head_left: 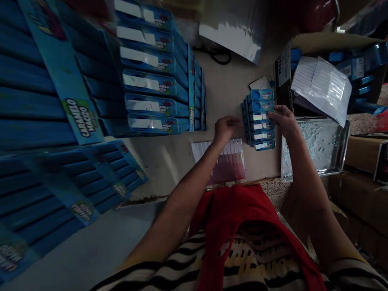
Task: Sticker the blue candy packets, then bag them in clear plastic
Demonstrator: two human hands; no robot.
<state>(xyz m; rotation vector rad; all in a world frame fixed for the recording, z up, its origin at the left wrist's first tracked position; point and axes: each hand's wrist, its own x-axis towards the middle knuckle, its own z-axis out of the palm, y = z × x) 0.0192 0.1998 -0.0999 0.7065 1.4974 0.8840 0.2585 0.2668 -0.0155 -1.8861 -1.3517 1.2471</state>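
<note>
Tan tabletop (221,85), hands (224,129) (283,119) at blue "CARAMELO" packs (262,126), left loosely open, right grip unclear

We record a bright red apron (239,206), with straps, over a short-sleeved shirt (169,268) in dark and pale stripes, bearing yellow lettering (242,262).

Left hand (224,128) blurred, leftmost packs (28,87) cropped

dim room, dark corners, shiny glare on the plastic sheets (323,87), pale light streaks on the table (163,161), edges stretched, left hand (226,129) maybe a bit blurry
</note>
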